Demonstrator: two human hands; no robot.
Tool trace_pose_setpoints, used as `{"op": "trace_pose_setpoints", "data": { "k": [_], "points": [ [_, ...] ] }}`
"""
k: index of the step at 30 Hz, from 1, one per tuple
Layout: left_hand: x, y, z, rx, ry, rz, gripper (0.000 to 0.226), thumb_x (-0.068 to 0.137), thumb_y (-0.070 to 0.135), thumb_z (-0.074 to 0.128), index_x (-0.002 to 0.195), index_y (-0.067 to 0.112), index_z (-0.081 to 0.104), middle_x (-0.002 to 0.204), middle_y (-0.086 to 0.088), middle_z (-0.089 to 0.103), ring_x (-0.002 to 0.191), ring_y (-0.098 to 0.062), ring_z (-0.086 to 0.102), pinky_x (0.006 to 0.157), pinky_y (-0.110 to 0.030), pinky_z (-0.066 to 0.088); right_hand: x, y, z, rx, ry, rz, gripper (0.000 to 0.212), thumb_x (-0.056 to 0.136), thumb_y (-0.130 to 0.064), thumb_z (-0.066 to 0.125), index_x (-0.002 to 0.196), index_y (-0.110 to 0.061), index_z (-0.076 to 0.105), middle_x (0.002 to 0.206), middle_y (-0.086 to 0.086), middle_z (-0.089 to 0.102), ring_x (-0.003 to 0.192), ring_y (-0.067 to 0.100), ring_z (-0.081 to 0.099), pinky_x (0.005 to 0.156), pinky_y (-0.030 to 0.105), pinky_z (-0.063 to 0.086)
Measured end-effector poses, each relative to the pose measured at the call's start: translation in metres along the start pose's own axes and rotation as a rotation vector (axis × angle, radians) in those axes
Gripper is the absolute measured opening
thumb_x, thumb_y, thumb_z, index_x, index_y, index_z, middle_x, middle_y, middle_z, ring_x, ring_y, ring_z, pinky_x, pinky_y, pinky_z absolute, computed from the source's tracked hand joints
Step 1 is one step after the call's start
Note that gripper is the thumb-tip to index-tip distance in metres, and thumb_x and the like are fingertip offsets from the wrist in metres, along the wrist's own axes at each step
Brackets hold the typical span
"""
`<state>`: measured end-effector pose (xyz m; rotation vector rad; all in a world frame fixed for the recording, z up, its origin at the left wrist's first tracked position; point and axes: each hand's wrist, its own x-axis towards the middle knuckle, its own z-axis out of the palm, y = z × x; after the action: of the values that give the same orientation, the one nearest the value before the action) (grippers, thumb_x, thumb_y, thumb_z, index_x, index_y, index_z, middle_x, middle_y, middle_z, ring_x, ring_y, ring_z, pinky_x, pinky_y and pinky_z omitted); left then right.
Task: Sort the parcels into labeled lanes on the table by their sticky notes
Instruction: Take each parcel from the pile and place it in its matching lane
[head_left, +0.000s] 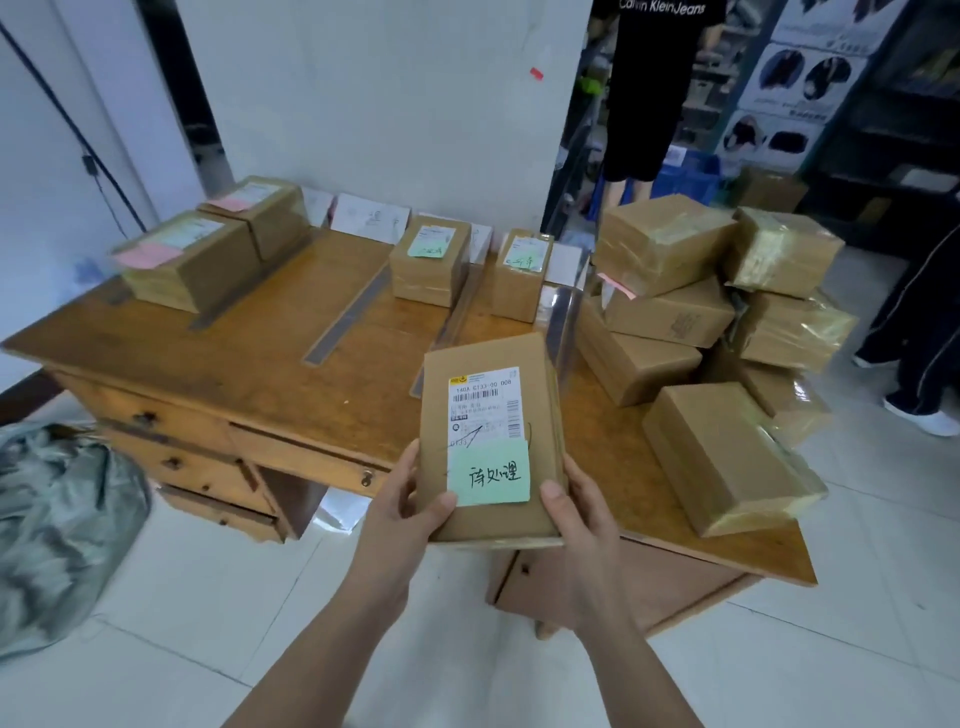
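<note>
Left hand: my left hand grips the near left side of a brown parcel, thumb on top, fingers wrapped round the edge.
Right hand: my right hand grips the near right side the same way.
Parcel: up in the air, over the near edge of the surface.
Note: a green sticky note on the parcel's near end.
Far left: two pink-note parcels.
Far middle: two green-note parcels.
Right: a pile of parcels.
Floor: a gray bag, near left.
</note>
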<state>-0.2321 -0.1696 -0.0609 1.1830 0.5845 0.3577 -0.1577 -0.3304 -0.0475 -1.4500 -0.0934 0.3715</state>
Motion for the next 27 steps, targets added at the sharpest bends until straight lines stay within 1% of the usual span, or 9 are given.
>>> {"op": "trace_pose_setpoints", "data": {
  "k": [2,5,7,10,12,14,17,24,27],
  "points": [
    [0.0,0.013,-0.023,-0.012,0.041,0.031,0.068,0.086,-0.002,0.067,0.139,0.036,0.046,0.126,0.005,0.064,0.12,-0.017,0.057,0.095,-0.034,0.05,0.002,-0.004,0.027,-0.013,-0.055,0.005,0.066,0.071,-0.048,0.08,0.132,-0.034,0.058,0.126,-0.012,0.065,0.108,-0.002,0.062,0.082,0.017,0.053],
    [0.002,0.032,-0.062,-0.009,0.103,0.07,0.067,0.086,0.003,0.069,0.138,0.037,0.046,0.124,0.011,0.064,0.118,-0.012,0.056,0.087,-0.026,0.05,0.004,-0.003,0.07,-0.077,-0.115,-0.01,0.058,0.075,-0.055,0.075,0.128,-0.043,0.056,0.141,-0.012,0.054,0.124,0.001,0.053,0.102,0.027,0.047],
    [0.003,0.047,-0.09,-0.011,0.138,0.084,0.068,0.086,0.004,0.069,0.142,0.035,0.044,0.124,0.012,0.063,0.118,-0.011,0.056,0.085,-0.027,0.052,0.007,-0.002,0.102,-0.165,-0.153,-0.04,0.063,0.076,-0.06,0.069,0.133,-0.039,0.054,0.146,-0.015,0.042,0.127,-0.002,0.044,0.102,0.023,0.04],
    [0.005,0.07,-0.135,0.024,0.189,0.095,0.068,0.087,0.009,0.07,0.144,0.036,0.043,0.127,0.007,0.062,0.112,-0.017,0.057,0.091,-0.054,0.049,0.008,-0.003,0.15,-0.176,-0.224,-0.033,0.055,0.07,-0.057,0.064,0.122,-0.042,0.056,0.138,-0.013,0.049,0.12,-0.002,0.05,0.093,0.019,0.043],
    [0.01,0.084,-0.165,0.045,0.201,0.117,0.065,0.087,0.01,0.07,0.142,0.035,0.046,0.125,0.003,0.064,0.104,-0.022,0.059,0.09,-0.06,0.047,0.008,0.001,0.183,-0.176,-0.257,-0.021,0.045,0.071,-0.061,0.068,0.112,-0.049,0.059,0.133,-0.014,0.055,0.118,0.001,0.055,0.097,0.027,0.048],
    [0.015,0.099,-0.193,0.059,0.206,0.151,0.053,0.088,0.007,0.068,0.133,0.032,0.054,0.117,0.005,0.07,0.106,-0.022,0.064,0.089,-0.049,0.054,0.009,0.006,0.215,-0.164,-0.273,-0.015,0.053,0.068,-0.068,0.074,0.116,-0.049,0.062,0.132,-0.014,0.059,0.119,0.005,0.058,0.102,0.039,0.049],
    [0.026,0.12,-0.233,0.047,0.232,0.172,0.044,0.089,0.003,0.065,0.124,0.029,0.058,0.108,0.01,0.072,0.1,-0.007,0.066,0.076,-0.017,0.054,0.009,0.012,0.264,-0.156,-0.318,-0.01,0.056,0.068,-0.064,0.074,0.121,-0.055,0.059,0.13,-0.015,0.063,0.12,0.009,0.059,0.102,0.043,0.05],
    [0.056,0.15,-0.308,0.051,0.284,0.181,0.038,0.09,0.003,0.065,0.113,0.033,0.064,0.102,0.014,0.074,0.106,-0.013,0.064,0.079,-0.019,0.051,0.022,0.014,0.355,-0.162,-0.395,-0.018,0.035,0.088,-0.034,0.066,0.114,-0.054,0.055,0.127,-0.012,0.064,0.118,0.008,0.058,0.101,0.038,0.05],
    [0.076,0.158,-0.336,0.06,0.317,0.175,0.039,0.09,0.004,0.065,0.122,0.027,0.063,0.108,0.01,0.073,0.11,-0.018,0.063,0.087,-0.026,0.051,0.037,0.018,0.388,-0.17,-0.41,0.003,0.041,0.09,-0.03,0.066,0.127,-0.045,0.056,0.127,-0.012,0.065,0.116,0.007,0.059,0.1,0.039,0.051]
  ]
}}
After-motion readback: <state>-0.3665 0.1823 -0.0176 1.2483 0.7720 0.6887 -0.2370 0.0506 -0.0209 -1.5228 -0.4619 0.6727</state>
